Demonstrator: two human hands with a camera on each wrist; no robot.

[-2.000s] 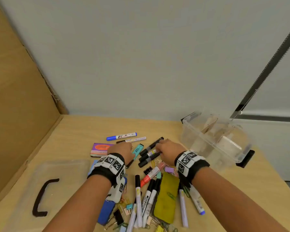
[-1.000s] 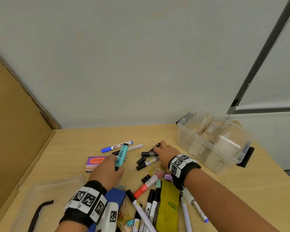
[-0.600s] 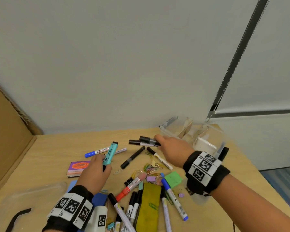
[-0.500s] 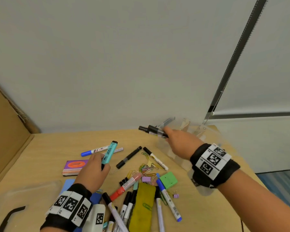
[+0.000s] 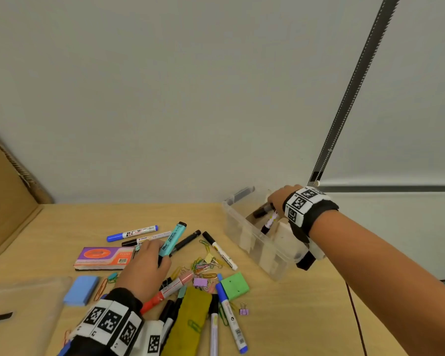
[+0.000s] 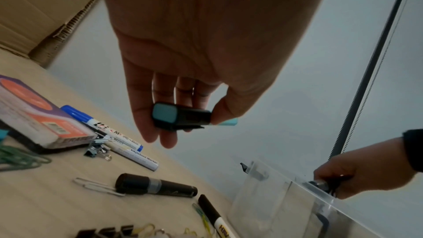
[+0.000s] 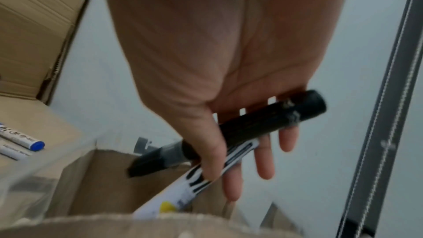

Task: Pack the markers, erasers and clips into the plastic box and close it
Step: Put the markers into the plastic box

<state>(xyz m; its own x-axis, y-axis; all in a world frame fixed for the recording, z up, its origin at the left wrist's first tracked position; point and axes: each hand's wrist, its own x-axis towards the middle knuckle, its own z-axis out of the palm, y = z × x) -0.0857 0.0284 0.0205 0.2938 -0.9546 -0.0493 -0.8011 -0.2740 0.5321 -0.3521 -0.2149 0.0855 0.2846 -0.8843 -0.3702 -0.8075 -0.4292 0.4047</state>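
Note:
The clear plastic box (image 5: 244, 236) with cardboard dividers stands at the table's right. My right hand (image 5: 280, 199) is over it, holding a black marker (image 7: 263, 126) and a white marker (image 7: 196, 185) that slant down into a compartment. My left hand (image 5: 149, 255) hovers above the pile and pinches a teal highlighter (image 5: 171, 238), its black cap end (image 6: 181, 116) toward the wrist camera. Loose markers (image 5: 132, 232), coloured paper clips (image 5: 203, 265), binder clips (image 5: 243, 311) and a blue eraser (image 5: 80, 290) lie on the table.
The box's clear lid (image 5: 23, 304) with a black handle lies at the front left. A boxed eraser (image 5: 103, 258), a green block (image 5: 234, 285) and a yellow-green felt pad (image 5: 188, 325) sit among the pile. Cardboard (image 5: 5, 196) walls the left side; a white wall stands behind.
My right hand carried the two markers from the pile rightward and down into the box. My left hand picked up the teal highlighter and holds it over the pile.

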